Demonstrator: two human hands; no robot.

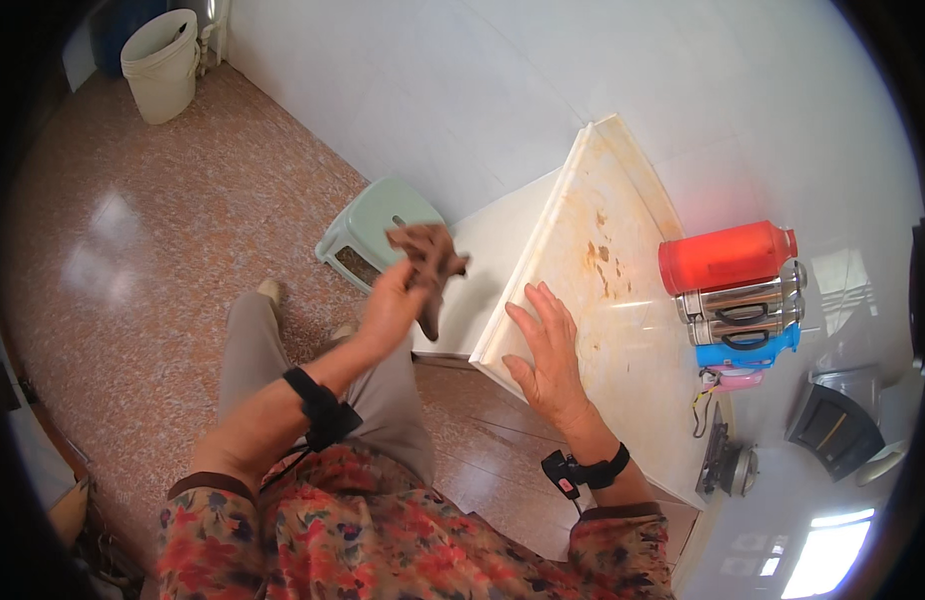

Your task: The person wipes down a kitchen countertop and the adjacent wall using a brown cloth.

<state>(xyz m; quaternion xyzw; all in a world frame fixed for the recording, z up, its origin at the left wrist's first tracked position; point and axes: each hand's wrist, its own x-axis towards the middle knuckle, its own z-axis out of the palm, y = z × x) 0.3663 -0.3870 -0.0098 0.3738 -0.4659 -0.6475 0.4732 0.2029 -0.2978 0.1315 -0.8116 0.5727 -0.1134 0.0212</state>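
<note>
My left hand (391, 304) is closed on a crumpled brown cloth (432, 262), which hangs in the air near the counter's left end. Below and beyond the cloth stands a pale green plastic stool (387, 206). Over the front edge of the stained cream countertop (605, 322) is my right hand (545, 352), its fingers spread and holding nothing; whether it touches the surface I cannot tell. Brown stains (603, 253) mark the countertop beyond that hand.
Along the wall on the counter stand a red thermos (725, 257), metal thermoses (732, 307) and a blue one (747, 349). A gas stove (714, 461) bears a pot (740, 471). A white bucket (162, 75) stands on the speckled floor (170, 225) at the upper left.
</note>
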